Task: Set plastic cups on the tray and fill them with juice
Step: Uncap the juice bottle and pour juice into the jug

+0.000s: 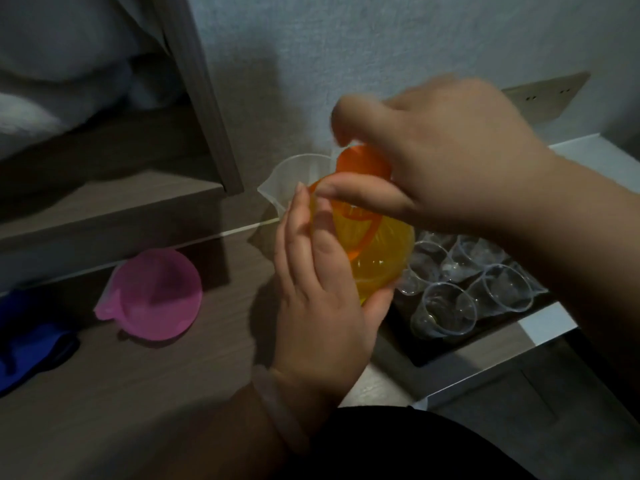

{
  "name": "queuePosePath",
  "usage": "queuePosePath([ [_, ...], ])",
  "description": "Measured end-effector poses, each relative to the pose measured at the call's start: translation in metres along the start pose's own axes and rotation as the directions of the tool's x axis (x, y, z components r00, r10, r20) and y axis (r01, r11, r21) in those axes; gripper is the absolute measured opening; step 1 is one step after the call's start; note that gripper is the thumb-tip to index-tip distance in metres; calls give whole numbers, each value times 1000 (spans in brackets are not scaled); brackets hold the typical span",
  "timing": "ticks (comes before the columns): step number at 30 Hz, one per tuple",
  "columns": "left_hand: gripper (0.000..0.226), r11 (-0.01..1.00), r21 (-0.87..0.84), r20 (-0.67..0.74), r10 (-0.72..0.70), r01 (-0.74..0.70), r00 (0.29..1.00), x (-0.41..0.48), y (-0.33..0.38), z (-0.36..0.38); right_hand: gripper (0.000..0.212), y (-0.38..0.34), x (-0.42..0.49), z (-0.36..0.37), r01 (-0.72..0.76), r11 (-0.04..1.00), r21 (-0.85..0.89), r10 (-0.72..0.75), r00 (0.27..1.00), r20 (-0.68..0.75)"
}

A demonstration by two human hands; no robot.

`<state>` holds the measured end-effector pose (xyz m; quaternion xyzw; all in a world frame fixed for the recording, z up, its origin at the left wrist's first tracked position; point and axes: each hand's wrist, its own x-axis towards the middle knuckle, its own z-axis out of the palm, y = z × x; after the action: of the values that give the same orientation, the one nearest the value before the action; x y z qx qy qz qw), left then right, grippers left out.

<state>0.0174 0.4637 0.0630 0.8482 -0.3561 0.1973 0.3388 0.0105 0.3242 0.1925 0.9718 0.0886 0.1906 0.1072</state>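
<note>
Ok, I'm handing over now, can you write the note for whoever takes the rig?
Left hand holds the bottle.
Right hand grips its cap, which is not yet off.
Cups stand on the tray, right of the bottle, and all look empty.
Done: cups set out.
Left: open the bottle, fill every cup.

I see a yellow bottle (381, 258) with an orange cap (363, 162), clear cups (446, 306), a black tray (436, 351), a pink bowl (156, 299), blue cloth (31, 344), and a grey-brown woodgrain counter (173, 393).
</note>
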Motion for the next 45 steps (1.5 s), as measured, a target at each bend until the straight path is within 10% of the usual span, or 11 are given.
queuePosePath([
  [4,95,1000,-6,-26,7,-7,1000,-2,0,2,50,-15,-2,4,-178,982,-63,179,983,26],
  [15,95,999,-36,-8,-9,8,1000,0,4,-5,48,18,-5,7,298,953,57,-299,954,5],
  [23,98,999,-30,-31,-16,15,999,1,1,-2,53,-9,-2,-3,-103,993,-55,106,994,42],
  [34,97,1000,-17,-18,14,-14,1000,1,-1,-4,39,21,-6,-12,299,952,66,-304,949,87],
  [45,102,997,-56,11,-43,44,999,0,2,-7,55,0,-16,-19,-107,980,168,88,989,117],
])
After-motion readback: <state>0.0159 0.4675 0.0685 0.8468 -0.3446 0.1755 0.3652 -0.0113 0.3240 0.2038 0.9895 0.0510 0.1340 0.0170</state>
